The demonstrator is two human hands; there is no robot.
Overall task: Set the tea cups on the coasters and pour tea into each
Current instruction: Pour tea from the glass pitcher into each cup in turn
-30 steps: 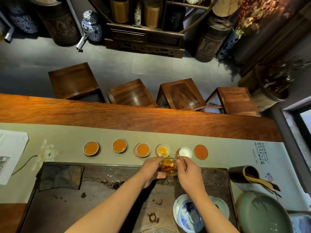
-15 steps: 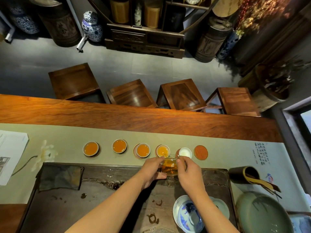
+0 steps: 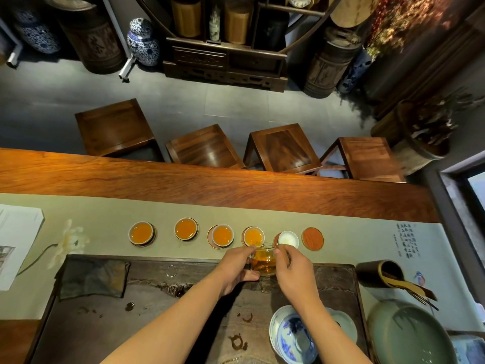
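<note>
A row of small white tea cups stands on round coasters on the pale table runner. Several hold amber tea, from the leftmost cup (image 3: 141,233) to the fourth cup (image 3: 253,236). Next to it an empty white cup (image 3: 288,239) sits on its coaster, and a bare red coaster (image 3: 312,238) lies at the right end. My left hand (image 3: 236,267) and my right hand (image 3: 295,269) both grip a glass pitcher (image 3: 263,261) of amber tea, its lip tilted over the fourth cup.
A dark stone tea tray (image 3: 157,319) lies in front of me with a folded cloth (image 3: 91,277). A blue-and-white bowl (image 3: 291,337) and a green basin (image 3: 412,334) sit near right. A tool holder (image 3: 378,277) lies at right, papers (image 3: 15,240) at left.
The fourth cup has filled with more tea. Both hands and the pitcher have hardly moved.
</note>
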